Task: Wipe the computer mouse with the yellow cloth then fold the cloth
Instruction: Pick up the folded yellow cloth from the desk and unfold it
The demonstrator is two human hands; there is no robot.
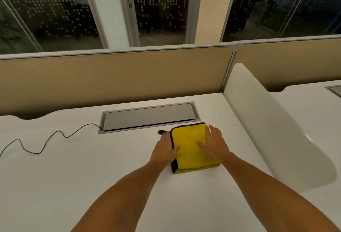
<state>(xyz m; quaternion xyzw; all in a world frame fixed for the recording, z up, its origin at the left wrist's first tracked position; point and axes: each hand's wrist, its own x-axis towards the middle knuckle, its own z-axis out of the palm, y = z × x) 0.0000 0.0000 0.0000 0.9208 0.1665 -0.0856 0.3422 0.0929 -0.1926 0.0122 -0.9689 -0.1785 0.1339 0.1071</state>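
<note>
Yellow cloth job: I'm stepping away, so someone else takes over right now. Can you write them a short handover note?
Left hand: open, flat on the left edge of the yellow cloth, no grip.
Right hand: open, pressing flat on the cloth's right side.
Cloth: lying folded on the white desk, dark trim along its left edge.
Mouse: only a dark bit shows past the left hand's fingers.
Done: cloth looks folded. Wiping cannot be confirmed.
Left: maybe a final smoothing, then lift the hands.
</note>
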